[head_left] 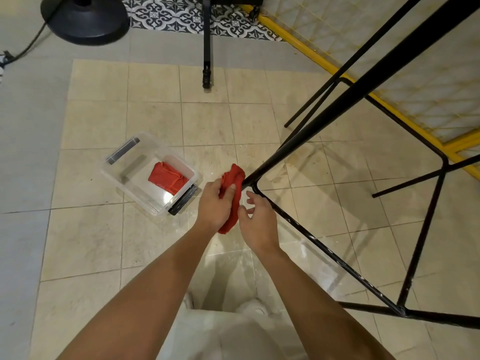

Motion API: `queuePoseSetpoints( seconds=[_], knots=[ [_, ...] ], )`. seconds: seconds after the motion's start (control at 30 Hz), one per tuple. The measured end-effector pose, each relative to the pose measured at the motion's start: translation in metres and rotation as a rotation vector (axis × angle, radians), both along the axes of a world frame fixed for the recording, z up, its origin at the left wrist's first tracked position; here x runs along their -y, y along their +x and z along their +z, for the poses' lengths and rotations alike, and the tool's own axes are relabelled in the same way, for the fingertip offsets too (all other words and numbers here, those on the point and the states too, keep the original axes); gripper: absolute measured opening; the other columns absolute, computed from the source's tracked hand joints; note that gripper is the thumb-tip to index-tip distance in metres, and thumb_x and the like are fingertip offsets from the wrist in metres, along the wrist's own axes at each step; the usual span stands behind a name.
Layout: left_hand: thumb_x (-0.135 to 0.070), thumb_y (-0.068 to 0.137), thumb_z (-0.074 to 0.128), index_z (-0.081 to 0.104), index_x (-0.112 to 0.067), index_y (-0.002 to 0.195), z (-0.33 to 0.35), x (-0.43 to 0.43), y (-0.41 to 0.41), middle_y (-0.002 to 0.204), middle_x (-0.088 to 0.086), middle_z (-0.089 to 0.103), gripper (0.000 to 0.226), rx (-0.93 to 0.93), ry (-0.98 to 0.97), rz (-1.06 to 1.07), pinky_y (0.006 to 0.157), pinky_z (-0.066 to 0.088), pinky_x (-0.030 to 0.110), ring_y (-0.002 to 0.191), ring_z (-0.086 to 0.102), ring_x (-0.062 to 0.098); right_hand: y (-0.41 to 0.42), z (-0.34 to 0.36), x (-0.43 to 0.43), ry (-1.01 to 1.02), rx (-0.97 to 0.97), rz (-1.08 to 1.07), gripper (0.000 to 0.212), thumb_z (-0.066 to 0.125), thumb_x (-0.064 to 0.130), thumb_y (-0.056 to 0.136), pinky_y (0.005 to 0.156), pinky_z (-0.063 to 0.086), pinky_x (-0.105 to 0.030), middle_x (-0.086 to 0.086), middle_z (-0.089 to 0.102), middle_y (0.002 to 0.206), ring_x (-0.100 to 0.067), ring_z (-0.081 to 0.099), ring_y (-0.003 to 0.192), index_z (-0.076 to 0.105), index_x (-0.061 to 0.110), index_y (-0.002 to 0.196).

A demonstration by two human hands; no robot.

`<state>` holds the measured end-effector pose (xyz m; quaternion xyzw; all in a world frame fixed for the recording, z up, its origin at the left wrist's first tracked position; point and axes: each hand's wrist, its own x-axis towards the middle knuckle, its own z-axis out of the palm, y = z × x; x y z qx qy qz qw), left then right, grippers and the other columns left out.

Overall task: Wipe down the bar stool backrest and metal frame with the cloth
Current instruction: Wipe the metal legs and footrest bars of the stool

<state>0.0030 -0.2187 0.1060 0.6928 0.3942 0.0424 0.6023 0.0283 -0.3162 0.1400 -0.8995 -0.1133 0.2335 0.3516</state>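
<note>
A person stands over a black metal stool frame (311, 127). The left hand (214, 206) grips a red cloth (233, 178), bunched beyond its fingertips against the frame's corner. The right hand (258, 224) is relaxed, fingers loosely spread beside the cloth's hanging end. Left of both hands, a clear box (130, 175) holds a second red cloth (168, 178).

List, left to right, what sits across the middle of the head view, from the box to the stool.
clear plastic box → left hand, gripping the red cloth against the frame's corner → right hand, fingers loose → black stool frame, its strut farthest right.
</note>
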Motion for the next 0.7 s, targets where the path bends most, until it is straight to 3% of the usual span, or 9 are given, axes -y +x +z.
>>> queuePoseSetpoints(
  seconds=[0.17,0.27,0.4,0.53,0.7],
  knots=[
    [-0.029,0.095,0.052,0.059,-0.011,0.095,-0.023,0.007,0.007,0.095,0.014,0.063,0.019,0.002,-0.034,0.042,0.074,0.046,0.03,0.084,0.06,0.023,0.003,-0.018,-0.006,-0.014,-0.086,0.037,0.042,0.042,0.026,0.098,0.1,0.046,-0.037,-0.004,0.051,0.134,-0.018,0.054,0.116,0.041,0.018,0.14],
    [-0.029,0.096,0.049,0.058,-0.012,0.103,-0.041,0.006,0.01,0.099,0.009,0.063,0.021,-0.099,-0.05,0.063,0.076,0.042,0.029,0.087,0.059,0.023,0.006,-0.032,-0.006,-0.055,-0.14,0.025,0.048,0.04,0.03,0.098,0.106,0.04,-0.039,-0.004,0.04,0.146,-0.02,0.045,0.128,0.033,0.016,0.144],
    [-0.028,0.098,0.046,0.057,-0.01,0.114,-0.055,0.003,0.012,0.1,0.004,0.06,0.027,-0.189,-0.052,0.078,0.077,0.038,0.026,0.086,0.052,0.018,0.013,-0.049,-0.007,-0.09,-0.166,0.013,0.051,0.041,0.033,0.097,0.107,0.038,-0.04,-0.005,0.037,0.147,-0.021,0.043,0.13,0.032,0.016,0.145],
    [-0.026,0.097,0.048,0.058,-0.017,0.101,-0.052,0.009,0.007,0.094,0.002,0.061,0.014,-0.065,-0.076,0.145,0.067,0.04,0.018,0.083,0.056,0.014,0.017,-0.056,-0.012,-0.082,-0.194,-0.02,0.053,0.042,0.036,0.096,0.107,0.039,-0.042,-0.006,0.036,0.148,-0.022,0.042,0.131,0.032,0.017,0.144],
    [-0.027,0.095,0.05,0.06,-0.014,0.101,-0.059,0.011,0.009,0.097,0.005,0.06,0.017,-0.013,-0.078,0.187,0.072,0.038,0.021,0.086,0.056,0.015,0.022,-0.063,-0.019,-0.063,-0.195,-0.025,0.053,0.043,0.038,0.096,0.106,0.04,-0.041,-0.005,0.037,0.148,-0.021,0.043,0.13,0.034,0.015,0.143]
  ],
)
